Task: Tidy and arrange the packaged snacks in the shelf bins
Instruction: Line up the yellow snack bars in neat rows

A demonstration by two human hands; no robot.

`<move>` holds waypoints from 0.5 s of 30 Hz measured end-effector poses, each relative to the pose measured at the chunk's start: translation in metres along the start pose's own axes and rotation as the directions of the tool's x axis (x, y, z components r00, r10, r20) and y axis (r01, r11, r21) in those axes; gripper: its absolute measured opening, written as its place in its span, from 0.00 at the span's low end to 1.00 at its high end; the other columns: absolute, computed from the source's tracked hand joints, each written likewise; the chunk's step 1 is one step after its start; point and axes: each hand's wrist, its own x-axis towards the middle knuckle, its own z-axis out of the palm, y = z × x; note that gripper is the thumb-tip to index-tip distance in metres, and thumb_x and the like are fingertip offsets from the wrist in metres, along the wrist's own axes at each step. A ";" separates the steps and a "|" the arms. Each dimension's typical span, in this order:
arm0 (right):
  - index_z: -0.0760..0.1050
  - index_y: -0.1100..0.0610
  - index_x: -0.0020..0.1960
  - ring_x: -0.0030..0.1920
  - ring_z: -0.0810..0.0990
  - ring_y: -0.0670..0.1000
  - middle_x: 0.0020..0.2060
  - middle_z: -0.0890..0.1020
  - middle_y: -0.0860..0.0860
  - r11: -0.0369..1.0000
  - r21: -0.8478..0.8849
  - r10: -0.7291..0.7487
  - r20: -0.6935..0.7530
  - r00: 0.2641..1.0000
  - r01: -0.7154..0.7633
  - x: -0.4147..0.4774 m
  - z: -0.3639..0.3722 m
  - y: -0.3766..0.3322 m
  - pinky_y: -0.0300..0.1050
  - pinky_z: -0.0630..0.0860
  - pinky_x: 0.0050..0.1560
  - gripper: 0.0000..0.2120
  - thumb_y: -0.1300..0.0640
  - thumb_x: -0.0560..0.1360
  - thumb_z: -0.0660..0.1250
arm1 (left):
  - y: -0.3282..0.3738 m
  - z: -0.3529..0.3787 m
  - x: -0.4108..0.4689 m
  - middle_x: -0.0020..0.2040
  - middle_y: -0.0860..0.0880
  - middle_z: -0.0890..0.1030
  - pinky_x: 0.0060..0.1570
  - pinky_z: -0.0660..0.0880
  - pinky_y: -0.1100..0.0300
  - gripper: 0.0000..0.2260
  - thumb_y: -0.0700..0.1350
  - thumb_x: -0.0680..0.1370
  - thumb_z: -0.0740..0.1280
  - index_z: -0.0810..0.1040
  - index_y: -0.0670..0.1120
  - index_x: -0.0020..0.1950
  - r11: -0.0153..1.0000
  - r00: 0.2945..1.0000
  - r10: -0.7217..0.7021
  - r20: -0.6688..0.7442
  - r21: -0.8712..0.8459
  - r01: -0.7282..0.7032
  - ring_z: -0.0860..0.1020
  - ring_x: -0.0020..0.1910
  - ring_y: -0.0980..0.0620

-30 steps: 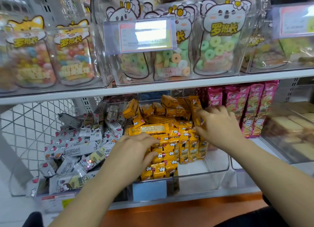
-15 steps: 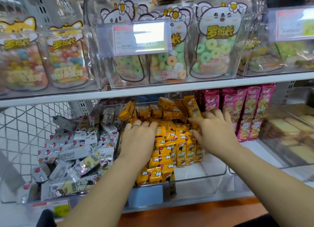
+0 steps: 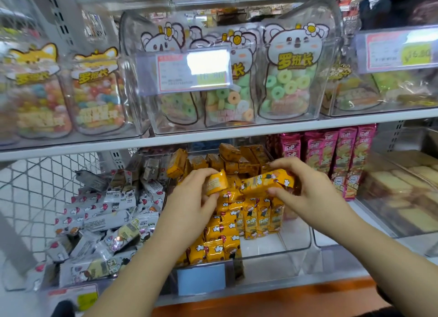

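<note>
The clear hard-plastic bin (image 3: 296, 243) on the lower shelf held glossy orange foil snack packets (image 3: 251, 219): flat rectangular ones stood in neat rows near its front, and loose ones lay heaped at its back. Above those rows, the left hand (image 3: 192, 198) curled its fingers round a small pillow-shaped orange packet (image 3: 216, 182). The right hand (image 3: 308, 193) pinched a long orange packet (image 3: 265, 180) between thumb and fingers, held level just beside the small one.

Left of that bin, crinkled silver-white packets (image 3: 104, 212) lay jumbled. To its right stood tall, shiny pink packs (image 3: 343, 155) upright. Above it, on the upper shelf, another transparent bin contained koala-shaped clear pouches (image 3: 291, 79) of ring-shaped sweets. A plain blue label (image 3: 201, 278) fronted the bin.
</note>
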 end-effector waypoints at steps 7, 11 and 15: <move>0.73 0.43 0.46 0.33 0.77 0.56 0.36 0.79 0.46 0.996 0.089 0.015 0.158 0.987 -0.029 0.003 -0.007 -0.002 0.54 0.78 0.35 0.10 0.54 0.71 0.72 | 0.000 -0.014 -0.010 0.58 0.65 0.74 0.53 0.76 0.60 0.16 0.63 0.68 0.69 0.73 0.58 0.51 0.881 0.972 -0.102 0.212 -0.435 0.187 0.77 0.53 0.62; 0.71 0.44 0.43 0.28 0.74 0.42 0.35 0.77 0.44 0.997 -0.034 -0.061 0.183 0.981 0.069 0.006 -0.007 -0.005 0.40 0.68 0.31 0.06 0.53 0.74 0.68 | 0.001 -0.016 -0.008 0.57 0.60 0.76 0.49 0.80 0.53 0.03 0.47 0.77 0.65 0.74 0.49 0.45 0.805 0.961 -0.214 0.177 -0.525 0.276 0.81 0.44 0.58; 0.67 0.39 0.52 0.34 0.73 0.41 0.43 0.74 0.38 0.938 -0.304 -0.045 0.377 0.925 0.170 0.007 0.002 0.001 0.36 0.67 0.35 0.12 0.49 0.74 0.68 | -0.001 -0.015 -0.005 0.57 0.55 0.76 0.44 0.79 0.56 0.04 0.38 0.78 0.63 0.75 0.46 0.47 0.626 0.933 -0.310 0.183 -0.699 0.345 0.83 0.46 0.50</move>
